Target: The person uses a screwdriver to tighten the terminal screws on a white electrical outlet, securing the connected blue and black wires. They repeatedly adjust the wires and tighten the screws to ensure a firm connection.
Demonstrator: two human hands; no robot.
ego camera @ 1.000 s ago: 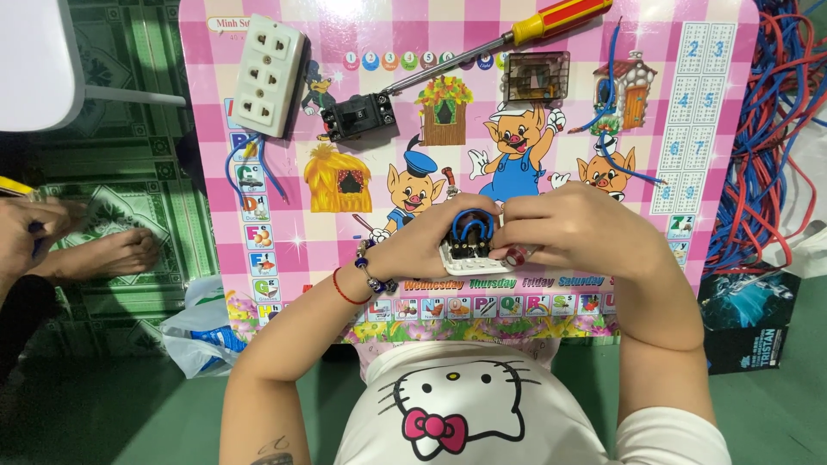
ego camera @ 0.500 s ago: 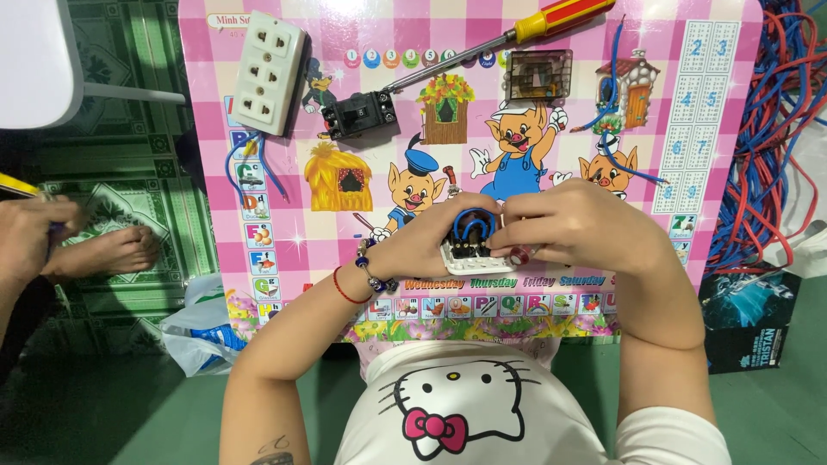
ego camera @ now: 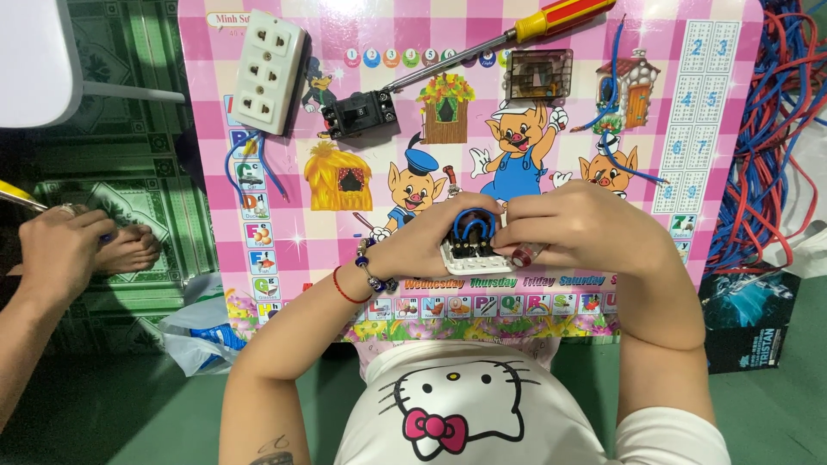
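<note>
Centre of the frame, low on the pink cartoon board [ego camera: 284, 164], both my hands close on a small white socket module [ego camera: 469, 257] with blue wire loops [ego camera: 472, 222] arching out of its back. Left hand [ego camera: 431, 245] has its grip closed round the left side of the module, bead bracelet [ego camera: 372, 265] and red string at the wrist. Right hand [ego camera: 586, 228] curls over the right side, fingers closed, and something small and reddish pokes out under them; can't tell what it is. Progress, judging by layout: blue loops already seated in the module, so wiring looks partly done; whether terminals are tightened is hidden by my fingers. Module not yet joined to anything else. Untouched, upper part of frame: white three-outlet socket strip [ego camera: 269, 71] upper left with loose blue wire below it, black switch block [ego camera: 360, 112] just beside it, red-and-yellow screwdriver [ego camera: 517, 39] lying diagonal top centre, clear square part [ego camera: 538, 75] beside its shaft, more blue wire scraps upper right. Right edge: heap of red and blue wires [ego camera: 767, 129] off the board, dark box [ego camera: 745, 319] below. Left edge: another person's hand [ego camera: 60, 250] over green patterned floor [ego camera: 129, 172], well apart from mine. Plastic bag [ego camera: 202, 331] lower left by the board corner.
</note>
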